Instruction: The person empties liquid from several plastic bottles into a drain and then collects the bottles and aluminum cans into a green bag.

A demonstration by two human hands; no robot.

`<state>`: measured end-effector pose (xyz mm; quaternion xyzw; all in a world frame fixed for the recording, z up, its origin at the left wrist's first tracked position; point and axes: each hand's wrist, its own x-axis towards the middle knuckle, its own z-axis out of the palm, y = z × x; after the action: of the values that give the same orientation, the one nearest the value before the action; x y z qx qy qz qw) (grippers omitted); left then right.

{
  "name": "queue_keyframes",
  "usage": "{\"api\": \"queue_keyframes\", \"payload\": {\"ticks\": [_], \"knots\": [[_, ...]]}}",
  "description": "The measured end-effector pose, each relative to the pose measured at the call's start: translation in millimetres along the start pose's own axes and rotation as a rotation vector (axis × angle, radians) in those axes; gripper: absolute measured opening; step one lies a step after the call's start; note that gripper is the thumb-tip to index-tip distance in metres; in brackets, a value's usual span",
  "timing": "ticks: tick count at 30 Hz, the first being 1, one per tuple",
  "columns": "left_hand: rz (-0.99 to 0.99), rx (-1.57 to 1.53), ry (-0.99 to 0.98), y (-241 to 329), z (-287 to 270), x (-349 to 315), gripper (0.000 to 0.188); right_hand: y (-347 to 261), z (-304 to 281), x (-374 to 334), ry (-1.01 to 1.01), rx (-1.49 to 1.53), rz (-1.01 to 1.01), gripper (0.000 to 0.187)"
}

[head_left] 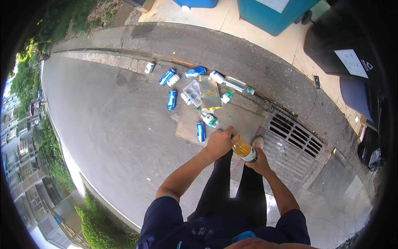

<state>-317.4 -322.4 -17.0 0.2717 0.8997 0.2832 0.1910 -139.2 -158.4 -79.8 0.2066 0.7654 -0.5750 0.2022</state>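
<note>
The person holds a bottle of amber liquid [242,148] in both hands, in front of the body and above the ground, its neck end pointing toward the upper left of the view. The left hand [221,144] has its fingers curled closely around the neck end, hiding much of it; the right hand [259,162] has its fingers wrapped around the lower part, beside the label. Just beyond the left hand, a blue can [200,132] lies on the pavement [120,120], near a clear bottle [210,120] with a green and white label. Farther out is a loose spread of litter: a gold and grey carton [210,93] with a clear plastic tray [192,92] right beside it, a second green-labelled bottle [226,97] to the carton's right, and several more blue or white cans to its left and above it. The person's shoe [258,142] shows just beyond the held bottle, and to its right a metal drain grate [295,131] is set along the kerb. Past the kerb stand a teal bin [269,16] and a black bin [331,45], with a black bag [367,150] at the far right.
</note>
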Motion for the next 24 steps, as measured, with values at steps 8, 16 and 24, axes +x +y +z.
{"api": "queue_keyframes", "payload": {"ticks": [8, 16, 24], "knots": [[0.203, -0.204, -0.274, 100, 41, 39, 0.026, 75, -56, -23, 0.285, 0.020, 0.010, 0.065], [0.271, -0.036, -0.381, 132, 135, 51, 0.016, 130, -105, -68, 0.299, 0.089, 0.209, 0.065], [0.012, -0.063, -0.269, 122, 193, 51, 0.030, 241, -90, -92, 0.486, 0.520, 0.563, 0.063]]}}
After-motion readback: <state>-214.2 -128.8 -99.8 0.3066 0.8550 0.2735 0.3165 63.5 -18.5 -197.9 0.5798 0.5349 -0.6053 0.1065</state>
